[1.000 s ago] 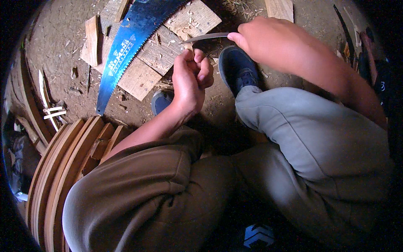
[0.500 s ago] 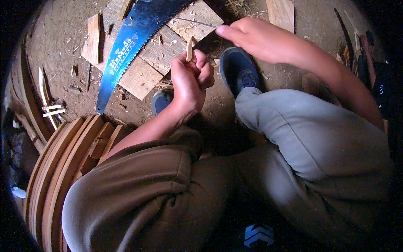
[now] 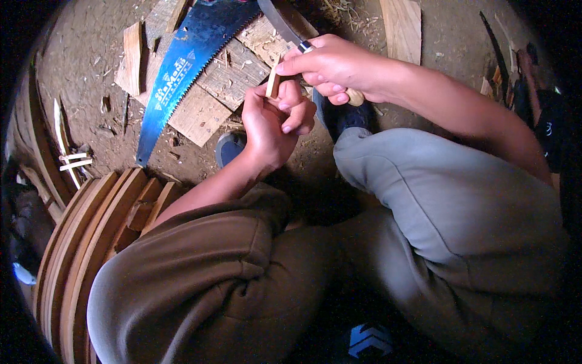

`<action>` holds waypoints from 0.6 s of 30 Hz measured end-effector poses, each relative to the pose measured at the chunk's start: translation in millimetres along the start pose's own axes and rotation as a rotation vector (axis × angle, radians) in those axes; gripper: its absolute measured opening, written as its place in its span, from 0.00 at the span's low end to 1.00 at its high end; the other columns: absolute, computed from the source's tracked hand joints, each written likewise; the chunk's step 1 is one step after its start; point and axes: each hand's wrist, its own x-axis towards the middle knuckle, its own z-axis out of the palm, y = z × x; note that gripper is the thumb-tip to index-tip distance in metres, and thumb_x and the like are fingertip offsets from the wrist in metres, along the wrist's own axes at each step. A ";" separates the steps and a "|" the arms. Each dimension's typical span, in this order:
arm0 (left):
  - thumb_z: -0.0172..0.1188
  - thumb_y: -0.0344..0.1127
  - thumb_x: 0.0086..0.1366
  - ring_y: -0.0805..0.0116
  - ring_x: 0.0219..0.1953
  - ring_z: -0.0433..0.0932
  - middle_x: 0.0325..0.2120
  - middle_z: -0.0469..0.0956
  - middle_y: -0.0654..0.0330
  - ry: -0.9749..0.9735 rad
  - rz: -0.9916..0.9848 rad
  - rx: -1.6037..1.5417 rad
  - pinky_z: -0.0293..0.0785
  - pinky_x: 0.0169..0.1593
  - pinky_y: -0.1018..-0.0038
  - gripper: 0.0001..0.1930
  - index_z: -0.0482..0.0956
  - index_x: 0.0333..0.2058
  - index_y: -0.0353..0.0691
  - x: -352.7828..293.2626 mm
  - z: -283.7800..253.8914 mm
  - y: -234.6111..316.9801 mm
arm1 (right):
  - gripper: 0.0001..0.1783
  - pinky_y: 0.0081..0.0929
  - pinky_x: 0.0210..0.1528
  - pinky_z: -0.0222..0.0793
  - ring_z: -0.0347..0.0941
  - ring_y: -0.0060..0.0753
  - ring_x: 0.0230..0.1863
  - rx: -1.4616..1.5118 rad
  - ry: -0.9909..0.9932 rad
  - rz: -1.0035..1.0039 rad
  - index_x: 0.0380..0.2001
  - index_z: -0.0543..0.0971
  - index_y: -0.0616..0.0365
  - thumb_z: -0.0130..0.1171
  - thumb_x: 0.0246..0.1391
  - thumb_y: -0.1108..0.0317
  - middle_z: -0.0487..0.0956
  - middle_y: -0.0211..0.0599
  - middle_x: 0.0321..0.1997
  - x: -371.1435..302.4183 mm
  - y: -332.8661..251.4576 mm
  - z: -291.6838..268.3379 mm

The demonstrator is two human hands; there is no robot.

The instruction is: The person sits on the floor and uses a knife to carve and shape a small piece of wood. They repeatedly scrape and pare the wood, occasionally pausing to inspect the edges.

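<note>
**Whittling the small stick, knife set at its tip**

Your left hand (image 3: 270,124) is clenched around a short pale wooden stick (image 3: 273,82), fingers curled tight, the stick standing up out of the fist with its tip toward the far side. It sits above your knees, in the middle of the view, clear of the ground. Your right hand (image 3: 333,70) grasps a knife (image 3: 285,24) by its wooden handle, fingers wrapped shut; the dark blade runs away to the far left, and its base near the handle looks to touch the stick's top end, though the exact contact is hard to tell.

By the look of it, you are mid-stroke in shaving the stick. The next cut calls for a firm left grip, thumb kept below the blade's path, and a short, controlled push away from your body.

On the dirt floor (image 3: 79,73) beyond your hands lies a blue handsaw (image 3: 182,67) across some flat boards (image 3: 200,109). Curved wooden strips (image 3: 85,242) are stacked at your near left. Your shoes (image 3: 230,148) rest on the floor just beneath the hands.
</note>
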 end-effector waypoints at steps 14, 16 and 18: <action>0.38 0.49 0.69 0.80 0.12 0.57 0.10 0.61 0.67 0.192 0.154 0.664 0.50 0.18 0.80 0.20 0.69 0.28 0.39 -14.8 2.8 5.6 | 0.13 0.14 0.09 0.46 0.53 0.09 0.09 -0.331 0.013 -0.174 0.36 0.75 0.57 0.55 0.57 0.57 0.61 0.19 0.13 3.0 -12.3 -5.2; 0.39 0.46 0.69 0.79 0.13 0.59 0.11 0.62 0.67 0.233 0.224 0.751 0.53 0.19 0.79 0.19 0.69 0.26 0.38 -13.7 3.3 4.3 | 0.13 0.14 0.09 0.45 0.52 0.08 0.09 -0.379 -0.026 -0.185 0.36 0.75 0.57 0.55 0.57 0.57 0.61 0.20 0.13 6.3 -13.7 -6.6; 0.40 0.47 0.69 0.79 0.15 0.59 0.15 0.62 0.68 0.274 0.228 0.814 0.53 0.19 0.79 0.18 0.69 0.29 0.40 -14.2 0.0 2.7 | 0.14 0.19 0.12 0.53 0.58 0.12 0.11 -0.400 -0.015 -0.156 0.36 0.75 0.59 0.56 0.57 0.57 0.66 0.25 0.14 5.8 -17.5 -4.0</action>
